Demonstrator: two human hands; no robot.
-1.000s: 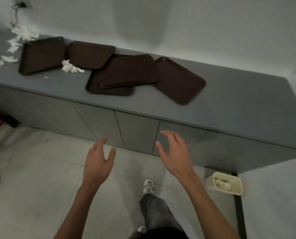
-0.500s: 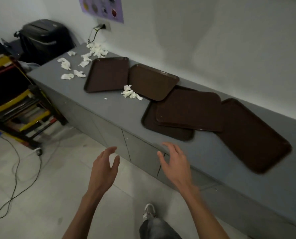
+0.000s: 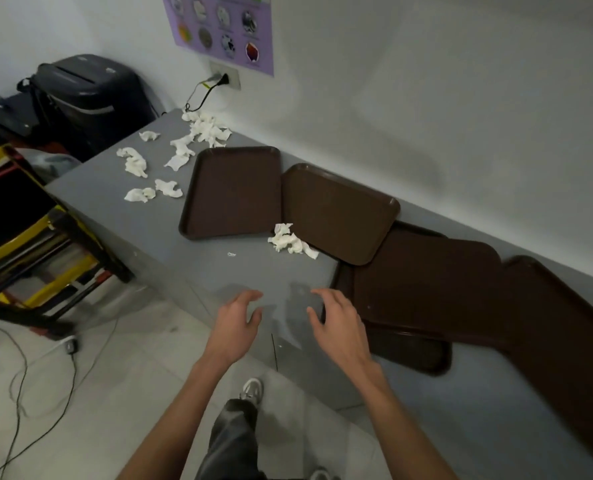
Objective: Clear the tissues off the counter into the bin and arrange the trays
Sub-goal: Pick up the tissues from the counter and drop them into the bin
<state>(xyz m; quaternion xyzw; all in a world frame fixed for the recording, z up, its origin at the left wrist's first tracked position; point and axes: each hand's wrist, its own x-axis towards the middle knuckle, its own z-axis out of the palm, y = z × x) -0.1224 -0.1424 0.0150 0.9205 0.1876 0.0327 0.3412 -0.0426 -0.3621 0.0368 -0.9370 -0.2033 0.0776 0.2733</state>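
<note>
Closer in now, left hand (image 3: pixel 234 327) and right hand (image 3: pixel 340 329) over the counter (image 3: pixel 184 261) edge, fingers loose, holding nothing, nearest tissue wad (image 3: pixel 290 239) at 12 o'clock, apart from both, trays (image 3: pixel 336 209) toward 2

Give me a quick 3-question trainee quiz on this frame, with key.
1. True or false: a crumpled white paper tissue wad lies on the grey counter beside the near corners of two brown rectangular plastic trays.
2. How many such trays sit on the counter?
3. The left hand and right hand are: A holding tissues; B open and empty; C lifting a tray.
Key: 1 true; 2 five; 3 B.
</note>
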